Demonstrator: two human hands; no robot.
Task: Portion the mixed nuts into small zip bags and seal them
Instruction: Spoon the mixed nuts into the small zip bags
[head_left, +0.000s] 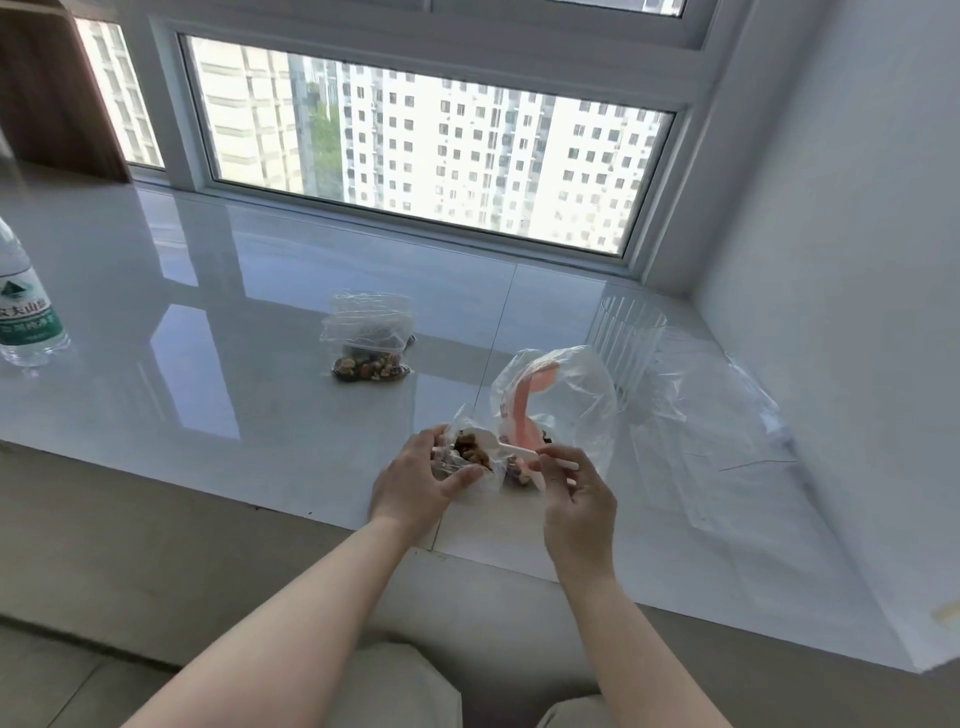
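My left hand (415, 480) grips a small clear zip bag (470, 449) with brown nuts in it, near the front of the white sill. My right hand (574, 501) pinches the handle of a white plastic spoon (511, 451), whose bowl lies at the small bag's mouth among the nuts. Just behind stands a large clear bag (561, 400) with a pink strip on it and some nuts at its bottom. Farther back lies a filled small zip bag (369, 345) holding mixed nuts.
A ribbed clear plastic cup (626, 338) stands behind the large bag. Loose clear plastic bags (727, 415) lie at the right by the wall. A water bottle (26, 306) stands at the far left. The window runs along the back of the sill (208, 338).
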